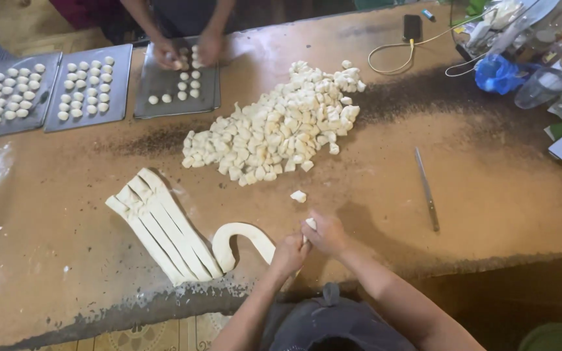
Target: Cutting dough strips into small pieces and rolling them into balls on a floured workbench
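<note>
The left hand (289,252) is closed around the end of a curved dough strip (242,237) at the near edge of the desk (502,195). The right hand (325,234) pinches a small dough piece (310,223) at that same end. More cut strips (160,227) lie just beside, to the left. A pile of pieces (274,130) lies further back, and a knife (427,190) lies to the right.

Big brown worktable (489,169) fills the frame, its surface worn and dusted dark across the middle. Patterned floor tiles (157,335) peek in at bottom left; wooden flooring (14,23) shows upper left.
</note>
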